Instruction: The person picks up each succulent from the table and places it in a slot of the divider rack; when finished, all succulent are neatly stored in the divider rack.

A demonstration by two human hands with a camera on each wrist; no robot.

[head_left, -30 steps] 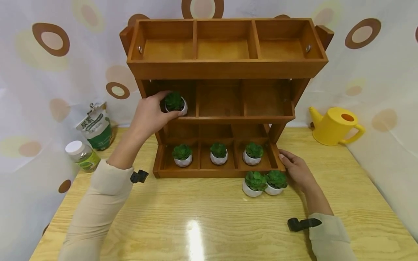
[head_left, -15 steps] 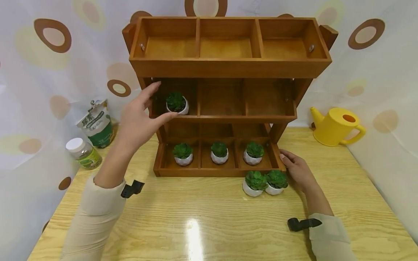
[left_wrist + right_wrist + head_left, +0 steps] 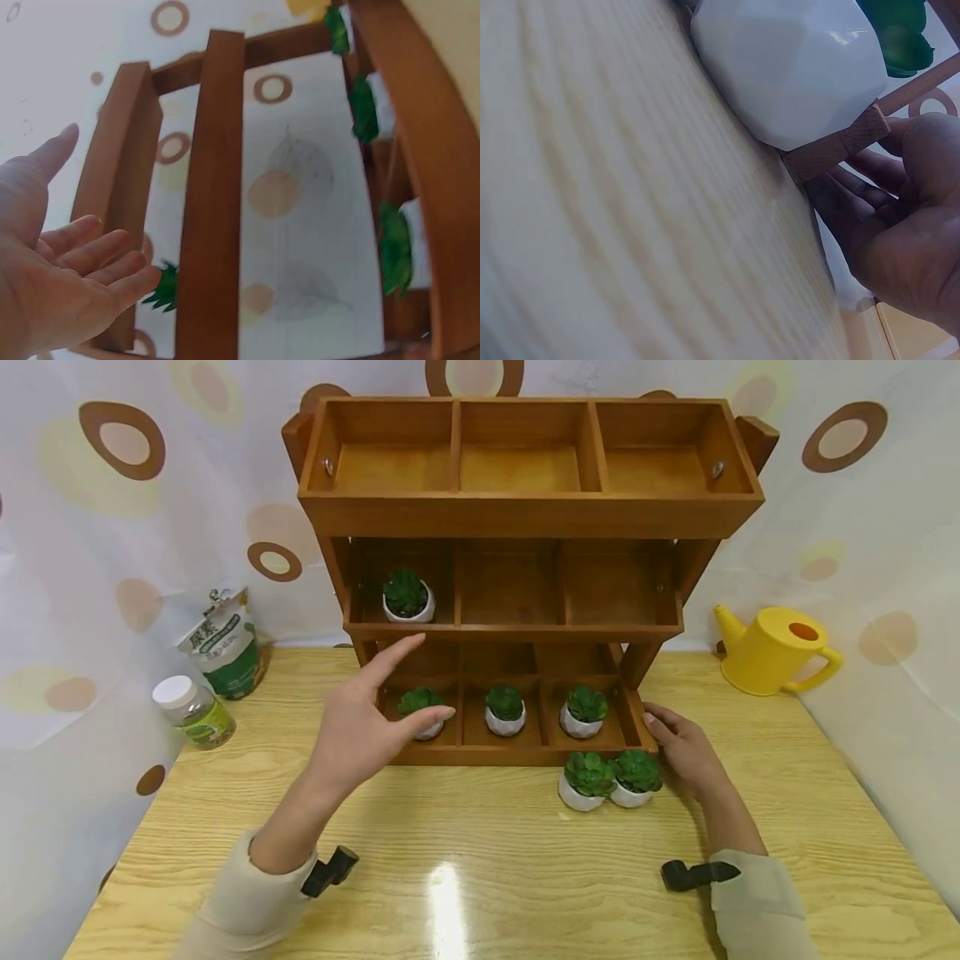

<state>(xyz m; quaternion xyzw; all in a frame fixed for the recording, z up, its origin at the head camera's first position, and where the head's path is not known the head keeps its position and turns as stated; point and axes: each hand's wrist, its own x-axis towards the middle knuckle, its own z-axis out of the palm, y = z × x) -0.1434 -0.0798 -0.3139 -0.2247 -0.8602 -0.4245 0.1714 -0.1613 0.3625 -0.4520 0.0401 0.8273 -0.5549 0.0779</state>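
Note:
A three-tier wooden plant shelf point(image 3: 528, 518) stands on the table. One potted succulent point(image 3: 406, 597) sits in the middle tier's left compartment. Three more, including this potted succulent point(image 3: 505, 711), occupy the bottom tier, one per compartment. My left hand point(image 3: 360, 731) hovers in front of the shelf's lower left, thumb and fingers spread, holding nothing; it partly covers the bottom left succulent. The bottom tier's right end is gripped by my right hand point(image 3: 682, 752), its thumb at the rim in the right wrist view. Beside that hand, two potted succulents point(image 3: 585, 783) stand close together on the table.
At the right stands a yellow watering can point(image 3: 776, 652). A white-and-green pouch point(image 3: 222, 647) and a white-lidded jar point(image 3: 193, 713) are at the left. Patterned sheeting point(image 3: 180, 543) hangs behind the wooden table point(image 3: 525, 868).
My left hand has let go of the succulent in the middle tier's left compartment, pulled back, then come down and to the right. My right hand has stayed at the shelf's end.

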